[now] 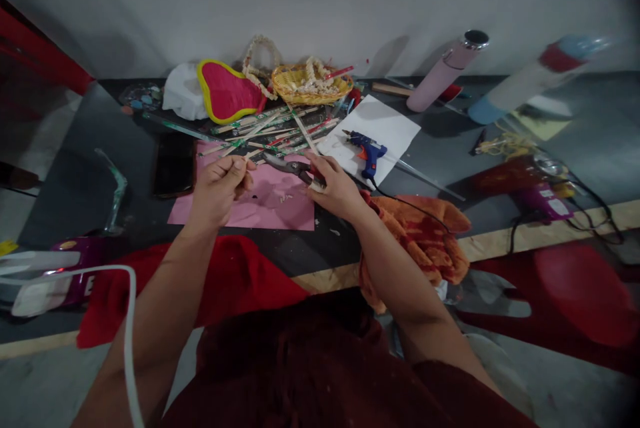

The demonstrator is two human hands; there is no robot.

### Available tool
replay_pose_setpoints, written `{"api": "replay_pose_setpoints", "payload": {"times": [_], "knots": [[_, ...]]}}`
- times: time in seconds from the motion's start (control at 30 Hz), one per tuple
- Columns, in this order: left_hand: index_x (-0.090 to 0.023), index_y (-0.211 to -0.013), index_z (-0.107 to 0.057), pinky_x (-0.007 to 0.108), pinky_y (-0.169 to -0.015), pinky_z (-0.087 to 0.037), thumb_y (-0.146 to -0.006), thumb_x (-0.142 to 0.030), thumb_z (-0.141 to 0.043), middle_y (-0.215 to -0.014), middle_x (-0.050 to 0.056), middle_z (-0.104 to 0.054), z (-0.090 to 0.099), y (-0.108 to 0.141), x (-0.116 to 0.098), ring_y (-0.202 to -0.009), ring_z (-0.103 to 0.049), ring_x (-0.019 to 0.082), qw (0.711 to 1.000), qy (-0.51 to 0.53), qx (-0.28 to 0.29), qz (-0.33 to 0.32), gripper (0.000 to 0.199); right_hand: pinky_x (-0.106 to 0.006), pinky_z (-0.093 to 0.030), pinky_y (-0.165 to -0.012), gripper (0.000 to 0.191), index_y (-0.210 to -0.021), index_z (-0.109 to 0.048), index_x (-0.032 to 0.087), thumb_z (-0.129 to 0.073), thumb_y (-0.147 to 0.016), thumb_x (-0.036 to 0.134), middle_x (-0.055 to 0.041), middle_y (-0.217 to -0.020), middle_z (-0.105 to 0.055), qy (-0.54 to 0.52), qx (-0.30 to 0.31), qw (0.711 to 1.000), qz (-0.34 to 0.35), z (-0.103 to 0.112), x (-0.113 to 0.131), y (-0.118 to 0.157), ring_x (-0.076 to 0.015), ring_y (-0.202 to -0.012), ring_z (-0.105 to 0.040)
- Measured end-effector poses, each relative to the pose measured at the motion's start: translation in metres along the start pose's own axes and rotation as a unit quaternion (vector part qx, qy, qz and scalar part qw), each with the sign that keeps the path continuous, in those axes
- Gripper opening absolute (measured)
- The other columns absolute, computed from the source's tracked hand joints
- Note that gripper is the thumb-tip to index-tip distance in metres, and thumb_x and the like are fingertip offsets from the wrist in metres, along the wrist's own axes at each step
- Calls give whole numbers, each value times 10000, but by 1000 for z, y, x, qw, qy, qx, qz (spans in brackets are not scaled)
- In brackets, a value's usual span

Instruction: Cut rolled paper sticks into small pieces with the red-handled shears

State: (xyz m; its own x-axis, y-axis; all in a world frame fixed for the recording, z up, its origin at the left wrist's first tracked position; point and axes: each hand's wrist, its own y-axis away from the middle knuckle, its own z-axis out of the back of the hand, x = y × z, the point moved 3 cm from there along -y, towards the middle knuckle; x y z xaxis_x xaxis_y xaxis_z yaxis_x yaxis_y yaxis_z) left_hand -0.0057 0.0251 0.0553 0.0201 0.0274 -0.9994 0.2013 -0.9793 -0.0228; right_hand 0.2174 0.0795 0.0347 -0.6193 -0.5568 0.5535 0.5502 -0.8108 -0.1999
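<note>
While the left hand (pixel 220 187) is curled, the right hand (pixel 336 187) grips pruners (pixel 290 167).

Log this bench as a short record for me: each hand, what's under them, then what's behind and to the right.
Left hand: closed in a pinch; anything held is unclear
Right hand: gripping pruning cutters
Under hands: pink sheet
Behind: loose sticks, yellow basket of pale strands
To the right: blue glue gun on white paper, orange cloth, pink bottle
</note>
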Motion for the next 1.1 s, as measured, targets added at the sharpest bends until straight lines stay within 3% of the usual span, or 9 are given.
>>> {"api": "replay_pose_setpoints", "payload": {"times": [0.1,0.23,0.4,0.53,0.6,0.67,0.83,0.93,1.1], "knots": [[-169,-828,-638,191,-398,-314,-847,-368,-562,-602,9,-625,-2,1,-2,-417,-448,59,991,-126,-10,-48,214,-446,-467,-913,746,-1436,-327,286,-646,-777,427,-101,-1295,-482,68,-13,994,-83,-2,-11,-2,-295,-1124,-529],[-175,-963,-638,200,-586,-456,-843,-308,-560,-729,21,-709,-15,9,4,-645,-635,106,963,-258,25,-77,195,-517,-463,-869,635,-1361,-440,298,-654,-771,392,-104,-1286,-491,164,-16,977,-137,-5,-19,-3,-335,-1107,-516],[-202,-953,-645,225,-671,-488,-841,-346,-562,-819,24,-740,-23,12,13,-771,-690,145,947,-307,50,-83,201,-540,-453,-844,642,-1337,-464,276,-669,-759,465,-120,-1287,-498,187,-25,972,-140,-5,-20,-3,-348,-1085,-496],[-226,-923,-662,235,-636,-466,-839,-371,-565,-841,23,-741,-27,14,14,-727,-680,155,914,-386,58,-113,194,-540,-412,-884,556,-1294,-519,257,-638,-790,459,-122,-1286,-513,168,-61,978,-111,2,-10,-1,-361,-1142,-432],[-235,-918,-669,238,-613,-447,-838,-378,-565,-847,20,-741,-31,16,13,-698,-669,157,894,-423,62,-136,195,-498,-390,-924,404,-1217,-576,238,-558,-857,420,-118,-1248,-538,107,-92,988,-66,5,-1,1,-324,-1159,-426],[-238,-932,-670,236,-614,-442,-843,-377,-557,-861,18,-740,-34,18,13,-712,-668,157,882,-438,74,-155,201,-401,-422,-883,305,-1086,-618,206,-446,-923,399,-101,-1083,-605,-20,-85,996,-18,3,8,3,-241,-1033,-513],[-235,-923,-672,241,-632,-443,-857,-341,-531,-857,12,-735,-40,20,13,-744,-667,159,857,-469,97,-188,189,-239,-394,-579,485,-746,-550,174,-324,-936,559,-1,-657,-550,-304,64,950,-43,-19,21,6,-108,-596,-483],[-229,-932,-674,246,-663,-453,-871,-329,-504,-875,21,-730,-41,21,13,-789,-664,162,849,-475,109,-204,207,-225,-348,-510,511,-708,-535,170,-341,-913,596,16,-609,-501,-371,125,918,-64,-27,25,6,-89,-535,-432],[-234,-917,-683,253,-678,-453,-863,-299,-500,-891,20,-727,-42,21,12,-818,-656,168,830,-492,137,-223,202,-210,-318,-472,448,-720,-520,176,-421,-889,579,39,-594,-458,-403,158,900,-59,-28,26,7,-79,-520,-394]]}}
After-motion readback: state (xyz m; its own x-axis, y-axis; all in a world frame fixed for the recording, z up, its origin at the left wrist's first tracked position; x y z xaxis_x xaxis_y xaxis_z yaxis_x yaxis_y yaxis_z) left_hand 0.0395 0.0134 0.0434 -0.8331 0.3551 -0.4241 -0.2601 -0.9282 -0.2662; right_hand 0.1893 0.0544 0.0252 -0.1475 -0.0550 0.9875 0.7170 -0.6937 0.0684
